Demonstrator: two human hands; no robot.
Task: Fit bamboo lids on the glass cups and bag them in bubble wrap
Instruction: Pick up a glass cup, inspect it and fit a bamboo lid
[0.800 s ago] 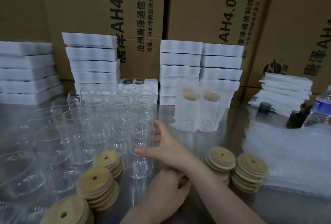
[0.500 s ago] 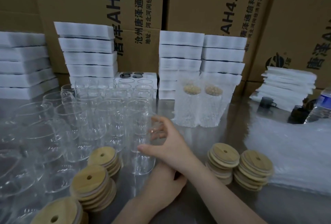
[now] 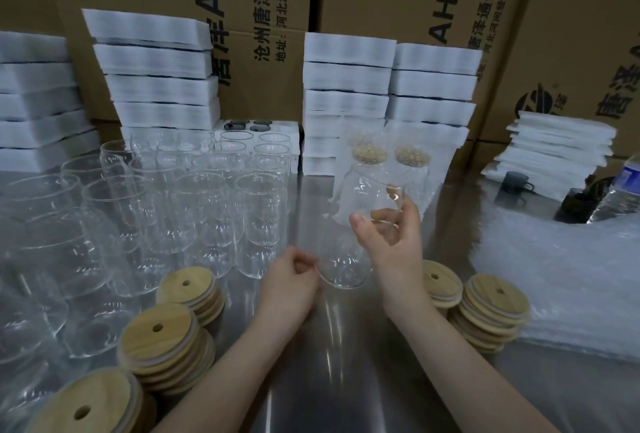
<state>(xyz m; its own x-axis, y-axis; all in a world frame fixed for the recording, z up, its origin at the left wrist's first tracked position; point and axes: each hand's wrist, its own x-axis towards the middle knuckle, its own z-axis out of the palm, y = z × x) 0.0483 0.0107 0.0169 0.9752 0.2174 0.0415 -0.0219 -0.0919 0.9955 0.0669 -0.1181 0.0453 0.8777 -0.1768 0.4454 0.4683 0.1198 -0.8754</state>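
We have one glass cup (image 3: pixel 356 221) lifted clear of the steel worktop (image 3: pixel 346 346), tilted with its mouth towards the far right, and our right hand (image 3: pixel 388 232) is closed around its upper wall, thumb on the near side and fingers wrapped behind. Our left hand (image 3: pixel 294 277) sits curled at the cup's base, touching the glass low on its left; whether it pinches anything else we cannot tell. No lid is on this cup yet, so the step in hand, as we judge it, is getting it ready to be capped. To do that well we should bring the cup upright, steady the base with the left hand, and free the right to take the top bamboo lid (image 3: pixel 441 277) from the stack just right of our wrist. We should press the lid down level, since a skewed seat would likely jam on the rim. The bubble wrap bags (image 3: pixel 561 277) lie on the right, and two bagged cups (image 3: pixel 388 169) stand at the far centre.
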